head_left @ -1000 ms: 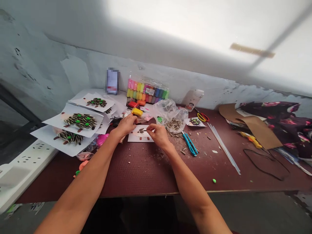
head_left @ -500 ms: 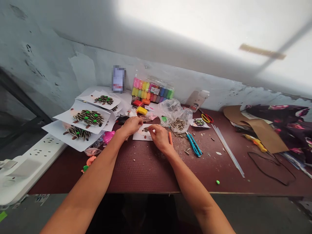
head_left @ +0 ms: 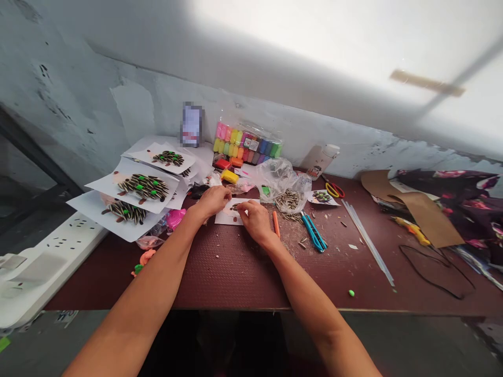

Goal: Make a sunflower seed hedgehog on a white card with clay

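The right hand (head_left: 256, 222) had its thumb and fingertips drawn close over the white card (head_left: 221, 218); whether they pinched a seed could not be told. The left hand (head_left: 213, 201) curled at the card's left side, its grip unclear. The card lay between both hands, bearing dark seeds. Just right of the right hand lay an orange stick (head_left: 276, 224), then a blue utility knife (head_left: 313, 233).

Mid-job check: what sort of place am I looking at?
Likely a makeshift craft table, at home or in a small workshop; I can't tell which. The signs: a pack of coloured blocks, probably clay, loose seeds, and paper sheets decorated with similar seeds.
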A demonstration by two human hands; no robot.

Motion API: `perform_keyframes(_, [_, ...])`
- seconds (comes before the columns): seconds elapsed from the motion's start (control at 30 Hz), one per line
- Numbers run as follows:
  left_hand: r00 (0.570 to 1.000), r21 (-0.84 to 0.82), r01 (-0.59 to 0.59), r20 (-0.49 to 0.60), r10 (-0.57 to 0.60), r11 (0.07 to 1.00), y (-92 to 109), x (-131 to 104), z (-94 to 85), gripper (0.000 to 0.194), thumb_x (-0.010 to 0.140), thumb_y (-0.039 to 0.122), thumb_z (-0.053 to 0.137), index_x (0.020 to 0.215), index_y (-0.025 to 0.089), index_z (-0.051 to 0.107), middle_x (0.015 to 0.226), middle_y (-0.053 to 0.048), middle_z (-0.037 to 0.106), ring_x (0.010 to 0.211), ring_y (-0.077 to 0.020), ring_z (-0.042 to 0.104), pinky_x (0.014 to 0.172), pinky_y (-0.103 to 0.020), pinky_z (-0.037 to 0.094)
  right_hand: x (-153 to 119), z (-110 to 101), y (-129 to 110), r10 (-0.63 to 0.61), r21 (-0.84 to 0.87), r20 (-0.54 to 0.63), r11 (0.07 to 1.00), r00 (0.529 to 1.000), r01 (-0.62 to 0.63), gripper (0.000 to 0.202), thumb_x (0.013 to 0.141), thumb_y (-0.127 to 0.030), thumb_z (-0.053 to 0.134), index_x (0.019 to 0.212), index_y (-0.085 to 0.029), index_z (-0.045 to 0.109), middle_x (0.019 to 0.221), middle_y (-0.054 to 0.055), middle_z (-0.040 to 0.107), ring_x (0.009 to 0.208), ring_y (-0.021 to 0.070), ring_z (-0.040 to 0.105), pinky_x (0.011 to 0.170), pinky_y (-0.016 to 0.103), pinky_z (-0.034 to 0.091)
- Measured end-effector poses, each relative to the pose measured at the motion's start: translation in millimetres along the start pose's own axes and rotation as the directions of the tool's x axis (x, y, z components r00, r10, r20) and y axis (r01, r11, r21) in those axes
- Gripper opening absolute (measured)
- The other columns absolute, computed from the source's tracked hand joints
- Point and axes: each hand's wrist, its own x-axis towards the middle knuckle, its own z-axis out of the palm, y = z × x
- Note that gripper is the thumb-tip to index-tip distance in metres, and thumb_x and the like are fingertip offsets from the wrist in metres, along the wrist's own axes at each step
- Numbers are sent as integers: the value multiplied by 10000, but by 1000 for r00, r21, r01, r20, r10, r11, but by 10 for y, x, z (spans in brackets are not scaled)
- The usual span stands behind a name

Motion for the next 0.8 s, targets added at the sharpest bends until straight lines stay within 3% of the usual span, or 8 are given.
perform_keyframes(0.8, [1000, -21, 2, -9, -3, 1000, 5, -7, -8, 272, 802, 122, 542, 947, 180, 766, 983, -81, 751, 923, -213, 670, 804, -254, 491, 6, -7, -19, 3, -110, 68, 994, 998, 5, 268, 977, -228, 489, 1055, -234, 746, 1000, 59, 699, 846, 167, 624, 748, 246, 419])
